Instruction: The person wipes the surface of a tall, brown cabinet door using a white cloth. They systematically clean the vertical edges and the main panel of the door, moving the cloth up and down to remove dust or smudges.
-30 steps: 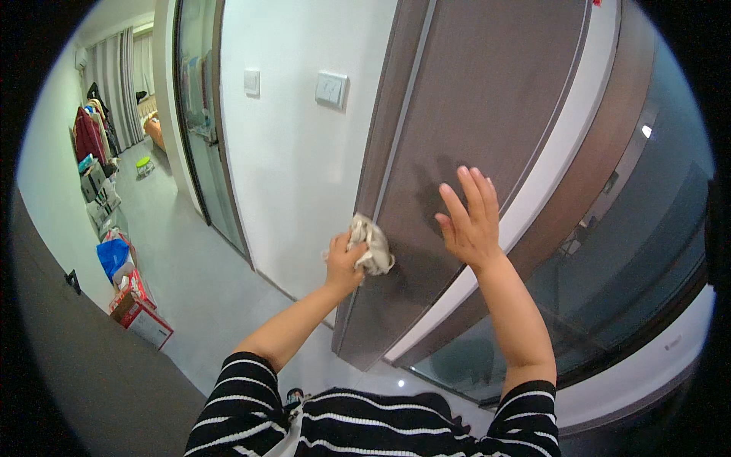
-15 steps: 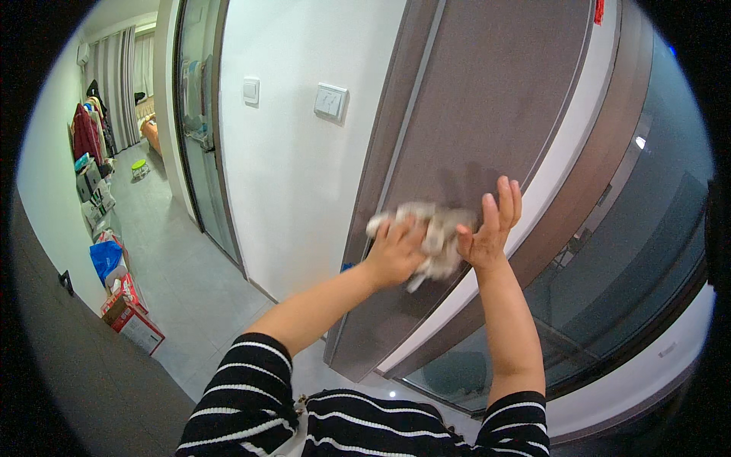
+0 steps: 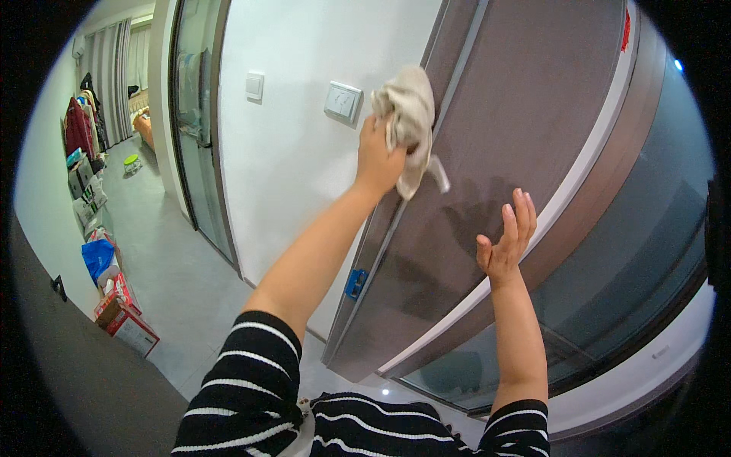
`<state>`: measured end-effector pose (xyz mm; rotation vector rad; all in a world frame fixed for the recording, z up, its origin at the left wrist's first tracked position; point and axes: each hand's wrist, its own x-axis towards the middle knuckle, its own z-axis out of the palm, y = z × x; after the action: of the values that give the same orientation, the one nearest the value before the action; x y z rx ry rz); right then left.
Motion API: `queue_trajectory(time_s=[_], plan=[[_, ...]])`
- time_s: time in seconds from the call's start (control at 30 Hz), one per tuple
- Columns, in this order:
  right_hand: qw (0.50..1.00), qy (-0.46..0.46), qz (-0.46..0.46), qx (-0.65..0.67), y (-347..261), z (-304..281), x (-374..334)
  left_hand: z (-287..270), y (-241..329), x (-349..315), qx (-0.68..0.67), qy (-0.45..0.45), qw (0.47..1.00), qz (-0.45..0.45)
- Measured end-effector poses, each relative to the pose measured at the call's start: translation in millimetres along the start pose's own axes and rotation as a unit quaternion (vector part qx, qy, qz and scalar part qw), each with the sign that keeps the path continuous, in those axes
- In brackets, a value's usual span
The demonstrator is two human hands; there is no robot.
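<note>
My left hand (image 3: 381, 158) grips a bunched beige cloth (image 3: 412, 103) at the left side of a brown door (image 3: 525, 99), close to the door frame. One end of the cloth dangles below the fingers, with a small white tag at its tip. Whether the cloth presses on the surface I cannot tell. My right hand (image 3: 509, 236) is raised lower down on the right, fingers stretched upward and thumb apart, holding nothing. It is in front of the door near its white edge strip, and its shadow falls on the panel. A blue fitting (image 3: 355, 283) sits on the door's left edge.
Two white wall switches (image 3: 343, 102) are on the wall left of the door. A glass door (image 3: 196, 114) stands farther left. Boxes (image 3: 126, 320), bags and hanging clothes (image 3: 80, 126) line the corridor's left wall. Dark glass (image 3: 624, 282) curves along the right.
My left hand has carried the cloth up and slightly left, away from my right hand. The blue fitting now shows fully. My right hand has shifted slightly right and stays spread.
</note>
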<state>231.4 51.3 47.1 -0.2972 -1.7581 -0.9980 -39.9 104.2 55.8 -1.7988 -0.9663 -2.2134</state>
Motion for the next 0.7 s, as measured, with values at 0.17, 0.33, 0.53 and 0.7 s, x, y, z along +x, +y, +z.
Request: queue_trajectory(time_s=[0.17,0.33,0.53,0.7], plan=[[0.999,-0.026,0.001,-0.029,0.1,0.6,-1.6,-19.3,-51.4,-150.8,0.046,-0.049,0.992,-0.102],[0.998,-0.038,-0.006,-0.054,0.6,4.1,-0.5,-79.1,-88.9,-249.8,0.124,-0.211,0.952,-0.185],[0.995,-0.06,-0.007,-0.078,-0.3,3.3,-0.9,-52.5,-22.3,-71.6,-0.075,-0.029,0.993,-0.091],[0.993,-0.066,-0.004,-0.098,-6.2,6.6,4.5,8.6,8.9,-1.7,-0.074,0.115,0.99,-0.028]])
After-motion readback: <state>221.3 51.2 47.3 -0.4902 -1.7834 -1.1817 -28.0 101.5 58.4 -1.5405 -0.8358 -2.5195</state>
